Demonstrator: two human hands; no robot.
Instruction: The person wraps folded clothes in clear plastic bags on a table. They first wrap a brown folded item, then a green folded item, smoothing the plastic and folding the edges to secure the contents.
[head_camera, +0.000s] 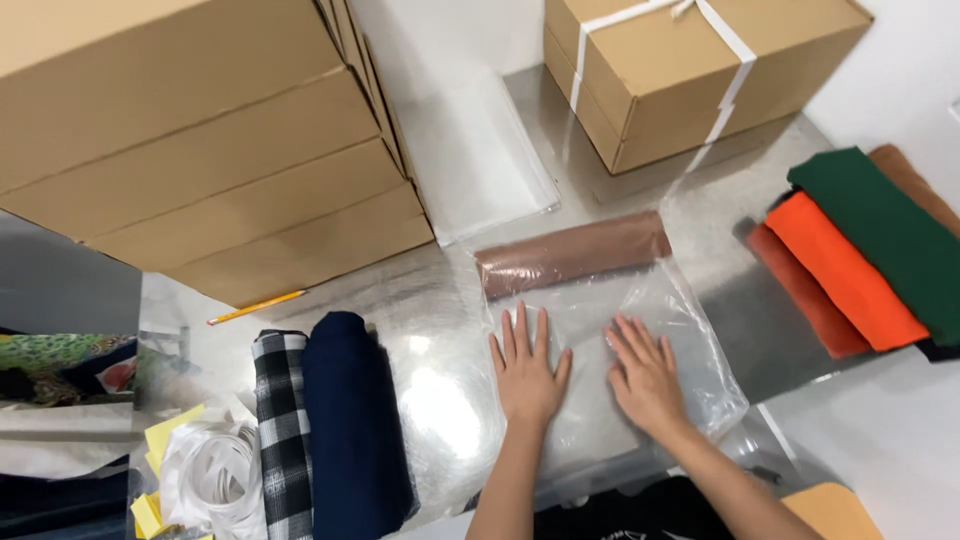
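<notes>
A clear plastic bag (690, 330) lies flat on the shiny metal table (440, 330). A rolled brown cloth (570, 252) sits inside it at the far end. My left hand (525, 370) rests palm down on the near part of the bag, fingers spread. My right hand (645, 375) presses flat on the bag beside it, fingers apart. Neither hand grips anything.
A stack of cardboard boxes (210, 150) fills the left. A strapped box (690, 70) stands at the back. Spare clear bags (475, 160) lie between them. Navy (355, 420) and plaid (280, 430) cloth rolls lie at left, green (885, 235) and orange (845, 270) folded cloths at right. A pencil (257, 307) and white strap coil (215, 475) are nearby.
</notes>
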